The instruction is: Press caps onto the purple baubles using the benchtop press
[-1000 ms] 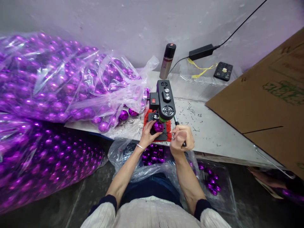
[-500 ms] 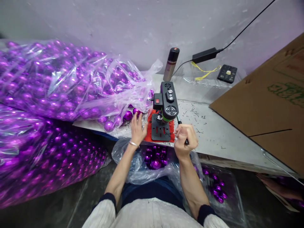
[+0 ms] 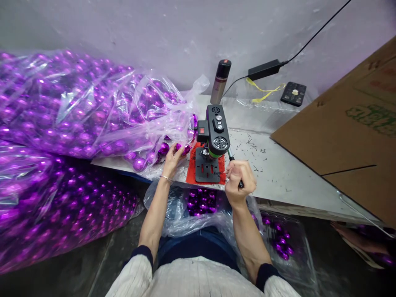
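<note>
My left hand [image 3: 172, 160] is at the mouth of a clear bag [image 3: 173, 123], with its fingers and thumb closed about a shiny purple ball [image 3: 185, 150] beside the machine. Other purple balls [image 3: 139, 164] lie at the bag's mouth, left of this hand. My right hand [image 3: 240, 181] is a fist around the lever [image 3: 241, 184] of a small black bench drill press [image 3: 218, 126]. The press stands on a red sheet [image 3: 192, 171], and its slotted base plate [image 3: 208, 175] carries no ball. Dark shavings lie near the base.
Large bags of purple balls [image 3: 62, 111] fill the left side. An open clear bag [image 3: 173, 210] holding more balls hangs below the table edge. Behind the press stand a spray can [image 3: 220, 81] and a power adapter [image 3: 263, 69]. A cardboard box [image 3: 346, 140] is at right.
My left hand has moved a little left and up, its spread fingers closing on a purple ball. My right hand stays on the lever. The view has shifted slightly.
</note>
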Demonstrator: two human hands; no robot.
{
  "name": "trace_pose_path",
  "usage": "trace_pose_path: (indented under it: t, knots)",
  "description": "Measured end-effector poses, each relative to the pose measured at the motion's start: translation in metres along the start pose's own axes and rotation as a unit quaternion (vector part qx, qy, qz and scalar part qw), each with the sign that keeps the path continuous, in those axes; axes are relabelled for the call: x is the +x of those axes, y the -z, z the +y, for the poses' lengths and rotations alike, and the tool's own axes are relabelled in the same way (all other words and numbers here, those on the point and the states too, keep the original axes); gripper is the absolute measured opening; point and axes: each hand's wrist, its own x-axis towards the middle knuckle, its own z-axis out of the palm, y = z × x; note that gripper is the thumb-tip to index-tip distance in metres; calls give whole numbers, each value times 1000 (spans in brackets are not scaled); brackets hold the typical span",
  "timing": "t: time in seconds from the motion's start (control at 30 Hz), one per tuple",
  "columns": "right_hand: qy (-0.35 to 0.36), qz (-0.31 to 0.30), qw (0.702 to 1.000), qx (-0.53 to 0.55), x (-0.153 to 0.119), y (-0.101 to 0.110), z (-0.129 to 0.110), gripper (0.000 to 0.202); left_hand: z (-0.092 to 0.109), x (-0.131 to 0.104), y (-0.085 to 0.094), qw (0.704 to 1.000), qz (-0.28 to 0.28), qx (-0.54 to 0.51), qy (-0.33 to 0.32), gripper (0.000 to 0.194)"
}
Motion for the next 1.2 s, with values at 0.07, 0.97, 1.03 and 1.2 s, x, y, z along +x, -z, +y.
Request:
trace_pose_path:
  t: [0.07,0.97,1.03,1.2]
  knots:
    - [-7,6,1000,-1,4,-1,-2,32,0,-21,-4,994,-39,-96,28,53]
    - [37,-14,999,-10,6,3,-2,27,-21,-60,-68,966,-86,149,-194,69]
    - [35,-10,999,-13,0,3,0,27,-21,-61,-67,965,-88,153,-195,69]
    - [51,-13,999,-11,-21,1,15,27,-20,-62,-66,966,-87,167,-178,69]
